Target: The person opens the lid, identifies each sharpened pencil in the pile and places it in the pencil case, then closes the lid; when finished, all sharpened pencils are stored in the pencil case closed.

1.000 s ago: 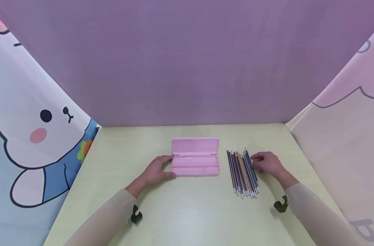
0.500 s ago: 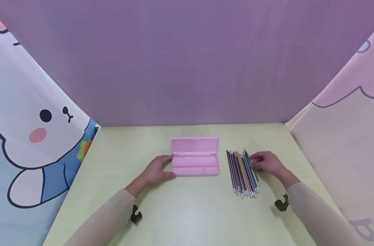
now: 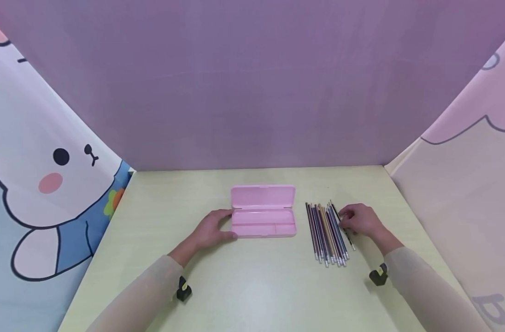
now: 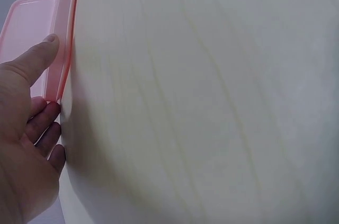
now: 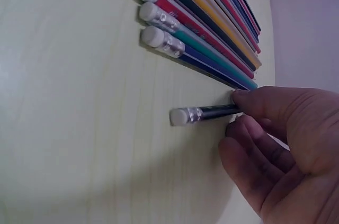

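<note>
A pink pencil case (image 3: 252,229) lies with its lid (image 3: 262,197) folded back, its divided compartments bare. My left hand (image 3: 211,229) holds its left end, thumb at the front corner and fingers at the side; the left wrist view shows the thumb (image 4: 39,57) along the front wall. To the right, several pencils (image 3: 325,235) lie side by side, eraser ends toward me. My right hand (image 3: 361,220) pinches a dark pencil (image 5: 214,112) with a white eraser between thumb and fingers, at the pile's right edge. Its eraser end is angled away from the others.
The pale wooden table (image 3: 252,286) ends at a purple backdrop (image 3: 252,92). Cartoon-printed cloths flank it, a white animal (image 3: 86,184) on the left and a pink-and-cream one (image 3: 464,184) on the right. A dark wrist device (image 3: 378,275) sits at the right cuff.
The eraser end of the pinched pencil has swung right, away from the pile. My left hand and the pencil case have stayed in place.
</note>
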`<move>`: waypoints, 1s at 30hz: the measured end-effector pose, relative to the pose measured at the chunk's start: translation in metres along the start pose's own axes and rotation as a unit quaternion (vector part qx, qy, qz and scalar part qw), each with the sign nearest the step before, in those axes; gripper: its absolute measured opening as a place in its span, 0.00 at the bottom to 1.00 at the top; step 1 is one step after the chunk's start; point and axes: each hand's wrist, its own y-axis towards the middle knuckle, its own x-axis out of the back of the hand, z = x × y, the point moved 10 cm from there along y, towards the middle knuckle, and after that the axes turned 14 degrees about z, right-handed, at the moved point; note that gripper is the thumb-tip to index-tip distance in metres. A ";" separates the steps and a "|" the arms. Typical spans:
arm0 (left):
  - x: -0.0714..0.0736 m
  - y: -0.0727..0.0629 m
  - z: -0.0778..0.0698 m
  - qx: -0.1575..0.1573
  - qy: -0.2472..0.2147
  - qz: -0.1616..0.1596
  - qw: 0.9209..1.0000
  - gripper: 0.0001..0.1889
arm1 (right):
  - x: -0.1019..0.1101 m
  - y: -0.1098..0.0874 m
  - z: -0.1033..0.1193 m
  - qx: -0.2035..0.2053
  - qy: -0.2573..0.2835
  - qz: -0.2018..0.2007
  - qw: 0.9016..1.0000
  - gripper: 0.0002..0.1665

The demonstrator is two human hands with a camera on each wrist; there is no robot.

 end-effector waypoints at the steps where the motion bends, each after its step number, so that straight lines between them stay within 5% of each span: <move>1: 0.000 0.000 0.000 0.001 0.001 0.000 1.000 0.44 | 0.000 0.000 -0.001 -0.001 0.000 -0.002 1.000 0.23; 10: 0.001 -0.001 0.001 0.006 -0.002 0.000 1.000 0.44 | 0.001 0.000 -0.016 -0.005 0.072 -0.012 0.997 0.24; 17: 0.000 -0.001 0.001 0.005 -0.007 0.006 1.000 0.45 | 0.005 -0.009 -0.012 0.039 0.200 -0.011 0.979 0.27; 23: 0.000 -0.002 0.000 -0.001 -0.005 0.005 1.000 0.45 | 0.017 -0.017 0.011 0.087 0.254 -0.007 0.963 0.28; 30: -0.001 -0.003 0.000 -0.003 -0.008 0.004 1.000 0.45 | 0.032 -0.019 0.064 0.164 0.241 -0.005 0.957 0.25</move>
